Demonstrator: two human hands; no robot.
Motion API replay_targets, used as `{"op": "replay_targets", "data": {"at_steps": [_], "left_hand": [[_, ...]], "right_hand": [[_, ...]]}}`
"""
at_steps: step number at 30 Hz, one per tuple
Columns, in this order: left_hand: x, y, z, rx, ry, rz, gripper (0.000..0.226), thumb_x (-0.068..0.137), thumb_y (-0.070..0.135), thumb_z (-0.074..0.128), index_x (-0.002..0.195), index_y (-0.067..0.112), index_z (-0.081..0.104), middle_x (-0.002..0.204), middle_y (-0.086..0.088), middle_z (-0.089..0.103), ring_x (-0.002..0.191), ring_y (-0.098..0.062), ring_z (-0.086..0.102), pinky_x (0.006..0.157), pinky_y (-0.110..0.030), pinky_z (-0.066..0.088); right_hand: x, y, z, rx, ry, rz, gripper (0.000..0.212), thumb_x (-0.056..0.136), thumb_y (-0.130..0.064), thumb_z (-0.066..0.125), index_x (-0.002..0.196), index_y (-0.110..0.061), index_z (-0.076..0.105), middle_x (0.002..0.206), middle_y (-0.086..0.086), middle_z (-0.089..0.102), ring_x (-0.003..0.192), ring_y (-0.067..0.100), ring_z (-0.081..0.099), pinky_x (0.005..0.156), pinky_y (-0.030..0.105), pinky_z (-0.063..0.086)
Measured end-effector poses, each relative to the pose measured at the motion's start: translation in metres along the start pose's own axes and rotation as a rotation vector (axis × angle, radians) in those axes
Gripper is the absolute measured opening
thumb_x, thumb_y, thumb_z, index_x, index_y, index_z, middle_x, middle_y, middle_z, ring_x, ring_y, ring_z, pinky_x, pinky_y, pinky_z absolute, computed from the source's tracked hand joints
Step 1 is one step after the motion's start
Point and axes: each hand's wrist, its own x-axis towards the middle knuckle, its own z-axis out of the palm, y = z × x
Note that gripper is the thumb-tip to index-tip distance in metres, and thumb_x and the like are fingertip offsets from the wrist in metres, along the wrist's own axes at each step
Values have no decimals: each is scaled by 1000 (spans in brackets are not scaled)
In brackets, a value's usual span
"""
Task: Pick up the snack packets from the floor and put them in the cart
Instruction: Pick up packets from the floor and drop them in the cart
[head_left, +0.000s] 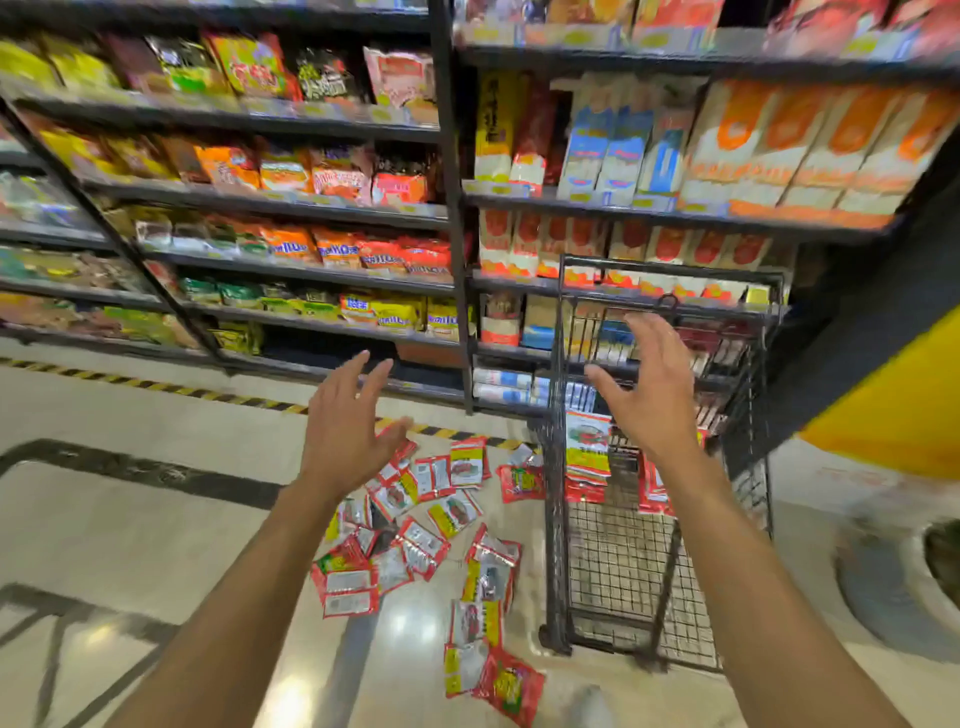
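Many snack packets (457, 512) point every way — left hand (343, 431), right hand (649, 395) spread-fingered, empty.

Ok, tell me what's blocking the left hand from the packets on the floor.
Nothing visible. The left hand hovers open above the scattered packets, only air between; the cart stands just right of the pile.

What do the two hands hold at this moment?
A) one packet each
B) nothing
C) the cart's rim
B: the left hand and right hand are both open and empty, while the packets lie on the floor beside the cart.
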Motion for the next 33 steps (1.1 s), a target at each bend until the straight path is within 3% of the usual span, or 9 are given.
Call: {"op": "replay_targets", "data": {"at_steps": [8, 14, 20, 25, 30, 33], "left_hand": [[-67, -101, -90, 29, 27, 66, 80, 93, 55, 67, 159, 23, 35, 166, -12, 33, 152, -35, 32, 119, -54, 31], [-84, -166, -88, -5, -4, 40, 77, 93, 56, 67, 158, 28, 36, 164, -8, 37, 151, -31, 35, 120, -54, 33], [-65, -209, -35, -7, -116, 28, 79, 90, 60, 68, 156, 29, 38, 164, -8, 38, 149, -32, 38, 118, -57, 35], [-7, -232, 38, -23, -245, 57, 82, 86, 74, 47, 155, 29, 39, 161, -9, 43, 146, -35, 43, 116, -61, 35], [62, -251, 126, -30, -321, 177, 79, 88, 61, 58, 156, 25, 39, 162, -11, 42, 145, -37, 42, 115, -61, 36], [94, -256, 185, -40, -368, 232, 78, 89, 60, 58, 154, 20, 43, 159, -15, 46, 143, -41, 45, 113, -64, 38]], "right_hand": [[-85, -144, 42, -16, 48, 17, 71, 92, -43, 75, 151, -18, 45, 159, 14, 40, 149, 31, 32, 121, 51, 30], [-108, -182, 97, 4, 21, 3, 66, 91, -40, 77, 146, -15, 49, 150, 12, 47, 141, 33, 42, 114, 54, 40], [-107, -167, 180, 29, -28, 113, 69, 91, -45, 74, 147, -16, 47, 152, 11, 45, 141, 32, 42, 113, 55, 42], [-94, -122, 267, 62, -54, 242, 69, 92, -50, 68, 148, -15, 47, 149, 13, 47, 138, 34, 45, 110, 58, 43], [-70, -57, 345, 70, -36, 284, 63, 97, -49, 67, 142, -6, 54, 142, 15, 53, 134, 34, 50, 110, 53, 44], [-60, -13, 382, 35, -49, 366, 66, 95, -49, 72, 147, -14, 52, 149, 9, 51, 141, 29, 45, 116, 48, 38]]}}
